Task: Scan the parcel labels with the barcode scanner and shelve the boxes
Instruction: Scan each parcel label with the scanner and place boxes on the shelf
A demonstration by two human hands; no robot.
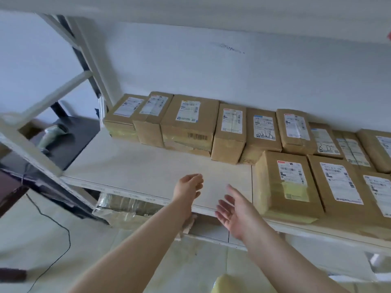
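Both bare forearms extend forward and upward, side by side. The left hand (188,187) is held with fingers loosely curved toward the right hand, gripping nothing. The right hand (230,210), just beside it and slightly lower, is palm-up with fingers straight and spread.

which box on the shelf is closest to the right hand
The front-row box with yellow tape under its label, leftmost of the front row. It lies just right of the open right hand; all others sit farther back or right.
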